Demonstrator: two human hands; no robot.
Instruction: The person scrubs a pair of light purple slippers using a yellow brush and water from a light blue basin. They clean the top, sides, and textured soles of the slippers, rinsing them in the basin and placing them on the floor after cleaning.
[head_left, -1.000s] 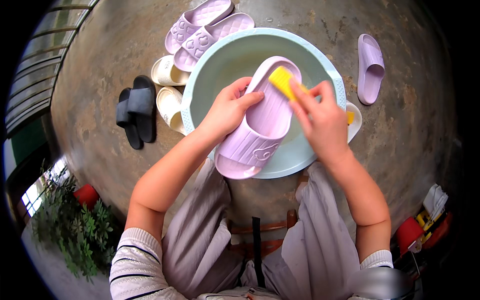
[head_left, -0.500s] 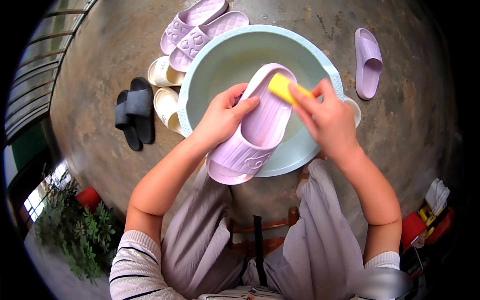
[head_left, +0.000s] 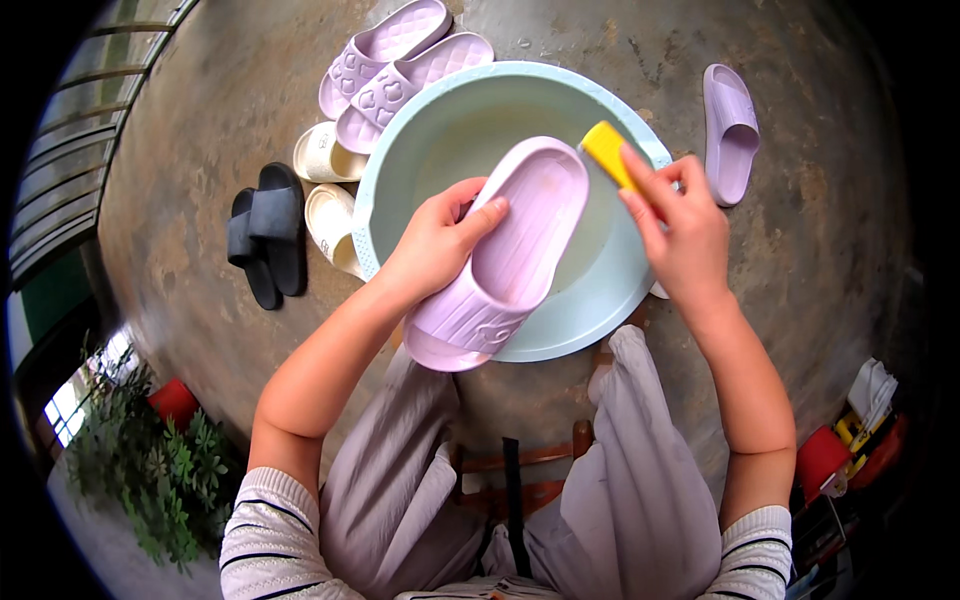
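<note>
Lilac rubbery slipper (head_left: 515, 235), gripped in the left hand (head_left: 437, 240) above the pale-blue plastic basin's (head_left: 592, 318) near-left rim, no longer lies under the yellow brush (head_left: 607, 152) the right hand (head_left: 685, 235) pinches: scrubbing seems paused.

The ridged lilac plastic slipper (head_left: 528, 235) hides fingertips of the left hand (head_left: 437, 240); the right hand (head_left: 690, 232) covers part of the yellow oblong scrubber (head_left: 607, 155). The striped knit sweater (head_left: 268, 540) is cropped below.

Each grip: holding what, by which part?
Left grip: lilac slipper, by its left edge, around mid-length. Right grip: yellow scrubber, by its lower end in view.
</note>
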